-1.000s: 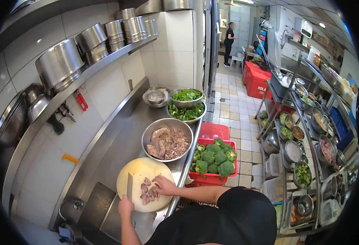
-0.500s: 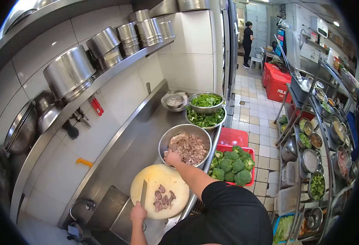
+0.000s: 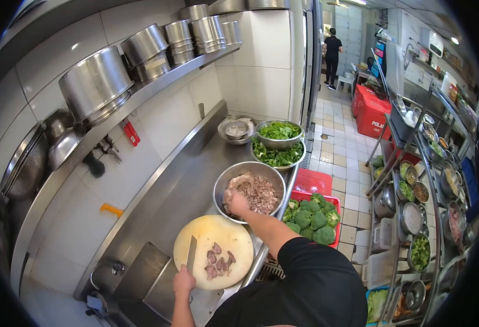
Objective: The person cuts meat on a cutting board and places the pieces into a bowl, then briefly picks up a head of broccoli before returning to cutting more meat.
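My left hand point(image 3: 184, 279) is closed around the handle of a knife point(image 3: 191, 252), whose broad blade lies over the left part of a round cutting board point(image 3: 238, 231). Several pieces of dark pinkish meat point(image 3: 212, 271) rest on the board, to the right of the blade. My right hand point(image 3: 236, 203) reaches into a large steel bowl point(image 3: 218, 180) behind the board. Its fingers are curled down at the bowl's left side, beside chopped meat point(image 3: 261, 194); their tips are hidden and blurred, so what they hold does not show.
Two bowls of leafy greens point(image 3: 279, 131) are stacked behind the meat bowl. Broccoli point(image 3: 313, 218) fills a red crate at the right. A sink point(image 3: 147, 272) lies left of the board. Steel pots point(image 3: 95, 82) line the wall shelf. Another person point(image 3: 332, 54) stands far back.
My right hand has shifted slightly up and right within the bowl, with its fingers more curled. The knife and my left hand stay nearly in place. The far person has turned and moved slightly.
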The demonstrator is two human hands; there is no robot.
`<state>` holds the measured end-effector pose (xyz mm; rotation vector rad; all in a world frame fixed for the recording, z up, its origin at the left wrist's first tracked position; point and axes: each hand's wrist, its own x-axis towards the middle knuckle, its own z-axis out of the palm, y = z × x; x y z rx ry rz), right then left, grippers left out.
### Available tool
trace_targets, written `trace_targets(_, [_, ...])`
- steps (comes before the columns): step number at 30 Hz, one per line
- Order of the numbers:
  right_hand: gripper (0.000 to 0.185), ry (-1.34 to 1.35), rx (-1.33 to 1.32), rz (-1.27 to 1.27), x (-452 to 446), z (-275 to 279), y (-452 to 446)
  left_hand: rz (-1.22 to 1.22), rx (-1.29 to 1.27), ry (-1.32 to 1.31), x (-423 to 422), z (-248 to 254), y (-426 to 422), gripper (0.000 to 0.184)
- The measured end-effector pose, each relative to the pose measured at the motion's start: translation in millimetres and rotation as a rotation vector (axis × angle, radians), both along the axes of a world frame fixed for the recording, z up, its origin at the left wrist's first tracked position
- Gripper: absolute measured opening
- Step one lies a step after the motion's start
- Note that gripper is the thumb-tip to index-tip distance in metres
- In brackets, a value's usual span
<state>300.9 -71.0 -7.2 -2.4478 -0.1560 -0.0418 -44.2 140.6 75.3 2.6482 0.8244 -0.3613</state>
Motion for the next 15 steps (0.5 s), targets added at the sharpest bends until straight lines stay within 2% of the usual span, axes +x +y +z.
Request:
trace_targets(2, [0.038,0.083,0.172,-0.106,12.2,27.6,-6.2,-0.023,0.006,-0.020,-0.5,-4.2,3.3,0.027])
trace_targets(4, [0.044,-0.134,0.204,0.006,72.8,-16.6,-6.8,-0.043,-0.002,-0.021,-0.3,-0.9,2.6,0.027])
trace_targets(5, [0.051,-0.194,0.360,0.046,53.3,32.6,-15.4,-0.044,0.002,-0.018,0.3,-5.1,4.1,0.028])
trace_targets(6, [0.054,0.010,0.425,0.043,48.6,79.7,-19.8,-0.041,0.006,-0.005,-0.5,-5.0,5.1,0.028])
trace_targets(7, [0.052,0.083,0.500,0.048,39.9,119.3,-21.4,-0.028,-0.015,-0.010,1.5,-3.7,4.8,0.029])
trace_targets(10, [0.046,-0.186,0.556,0.139,71.9,146.8,-23.1,-0.003,-0.020,0.005,-6.1,-4.6,6.6,0.030])
trace_targets(12, [0.051,0.022,0.731,0.046,105.2,166.1,-25.6,0.010,-0.019,-0.003,-3.9,-3.4,4.2,0.030])
trace_targets(14, [0.062,-0.033,0.857,0.040,97.7,229.3,-40.3,-0.012,-0.024,-0.042,-4.0,-0.2,1.1,0.031])
trace_targets(15, [0.064,-0.069,0.828,0.024,103.1,239.9,-45.0,-0.013,-0.026,-0.042,-5.2,0.3,0.9,0.031])
